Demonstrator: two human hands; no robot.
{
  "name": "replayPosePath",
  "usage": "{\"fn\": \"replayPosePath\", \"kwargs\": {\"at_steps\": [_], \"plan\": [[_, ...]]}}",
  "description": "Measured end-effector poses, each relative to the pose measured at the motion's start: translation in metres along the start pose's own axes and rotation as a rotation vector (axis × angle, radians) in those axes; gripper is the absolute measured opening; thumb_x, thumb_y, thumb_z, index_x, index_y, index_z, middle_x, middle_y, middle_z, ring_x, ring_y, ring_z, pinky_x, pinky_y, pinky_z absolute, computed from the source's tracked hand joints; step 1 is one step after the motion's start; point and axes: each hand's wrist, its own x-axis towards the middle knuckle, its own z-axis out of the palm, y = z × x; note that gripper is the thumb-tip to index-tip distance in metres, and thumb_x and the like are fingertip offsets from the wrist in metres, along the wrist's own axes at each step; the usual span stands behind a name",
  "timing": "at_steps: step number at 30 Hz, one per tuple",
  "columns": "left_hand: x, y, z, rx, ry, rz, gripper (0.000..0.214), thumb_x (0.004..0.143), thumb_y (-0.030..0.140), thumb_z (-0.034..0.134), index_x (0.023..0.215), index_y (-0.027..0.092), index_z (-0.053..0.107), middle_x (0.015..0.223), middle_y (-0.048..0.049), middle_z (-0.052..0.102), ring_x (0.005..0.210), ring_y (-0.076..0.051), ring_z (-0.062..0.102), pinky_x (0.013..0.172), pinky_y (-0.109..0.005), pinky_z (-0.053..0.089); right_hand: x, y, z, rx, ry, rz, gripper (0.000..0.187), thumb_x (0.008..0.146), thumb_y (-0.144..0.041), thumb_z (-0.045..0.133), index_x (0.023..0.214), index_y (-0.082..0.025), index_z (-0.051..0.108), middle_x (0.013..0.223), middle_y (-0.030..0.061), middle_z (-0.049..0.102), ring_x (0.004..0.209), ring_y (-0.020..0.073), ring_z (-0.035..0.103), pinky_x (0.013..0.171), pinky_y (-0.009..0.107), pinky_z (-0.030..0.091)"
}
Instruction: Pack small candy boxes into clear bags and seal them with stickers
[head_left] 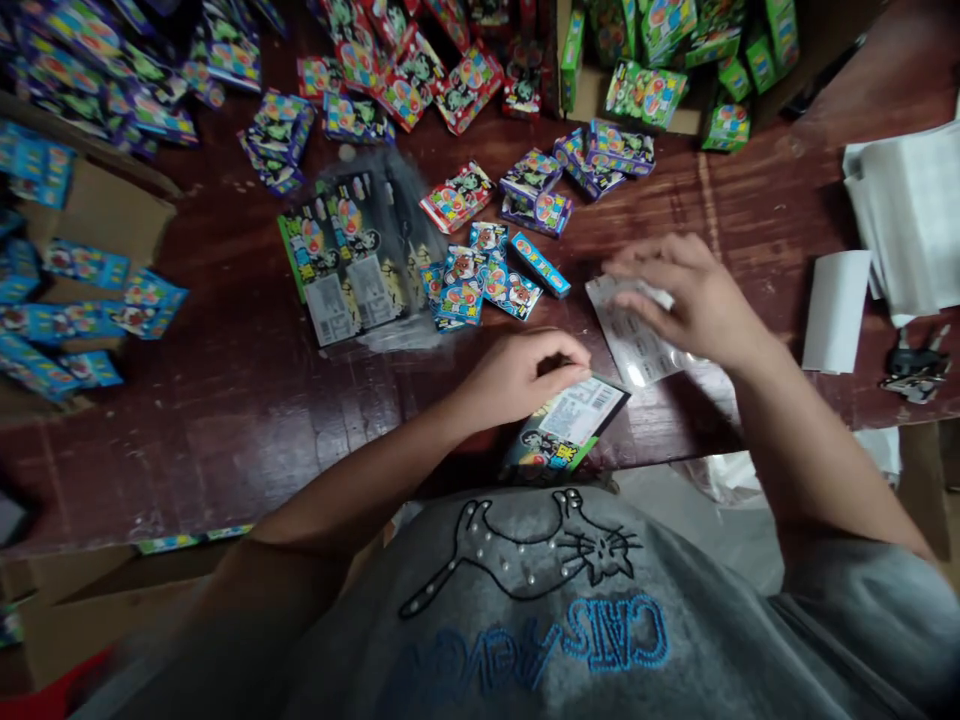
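Note:
My left hand (525,375) is closed, thumb against fingers, on the upper edge of a printed plastic pouch (559,425). The pouch hangs tilted at the table's front edge, its white barcode panel facing up. My right hand (690,300) is over a sheet of clear labels (637,345) lying on the table. Its thumb and fingers are apart, slightly blurred; whether the fingertips touch the sheet is unclear. Left of my hands lies a stack of similar flat pouches (352,265). Small blue candy boxes (461,285) are grouped between the stack and my right hand.
Purple boxes (536,190) and a red box (456,197) lie farther back. Behind them are a red pile (409,85) and a carton of green boxes (645,95). Blue boxes fill a carton (124,215) at left. White paper (836,310) and keys (915,365) lie right.

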Motion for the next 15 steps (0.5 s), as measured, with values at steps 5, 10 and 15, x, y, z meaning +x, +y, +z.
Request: {"fn": "replayPosePath", "kwargs": {"at_steps": [5, 10, 15], "plan": [[0.037, 0.001, 0.027, 0.193, -0.172, 0.044, 0.006, 0.099, 0.017, 0.068, 0.096, 0.020, 0.072, 0.165, -0.0131, 0.057, 0.149, -0.028, 0.061, 0.123, -0.047, 0.051, 0.063, 0.053, -0.011, -0.313, -0.386, -0.197, 0.049, 0.105, -0.047, 0.055, 0.142, -0.020, 0.072, 0.137, 0.0154, 0.073, 0.126, 0.0367, 0.061, 0.108, 0.054, 0.043], [0.044, -0.005, 0.034, 0.257, -0.174, -0.037, 0.007, 0.100, 0.016, 0.067, 0.095, 0.020, 0.070, 0.165, -0.0150, 0.057, 0.149, -0.030, 0.061, 0.121, -0.047, 0.053, 0.067, 0.051, -0.009, -0.364, -0.403, -0.209, 0.031, 0.104, -0.041, 0.055, 0.108, -0.023, 0.081, 0.112, 0.0093, 0.080, 0.113, 0.0324, 0.061, 0.096, 0.048, 0.039], [0.045, -0.006, 0.031, 0.270, -0.146, -0.041, 0.007, 0.099, 0.017, 0.066, 0.095, 0.020, 0.071, 0.141, -0.0129, 0.074, 0.129, -0.027, 0.073, 0.109, -0.045, 0.059, 0.024, 0.030, -0.025, -0.227, -0.252, -0.219, 0.033, 0.109, -0.048, 0.056, 0.097, -0.029, 0.081, 0.102, 0.0046, 0.080, 0.100, 0.0256, 0.063, 0.093, 0.044, 0.040]]}}
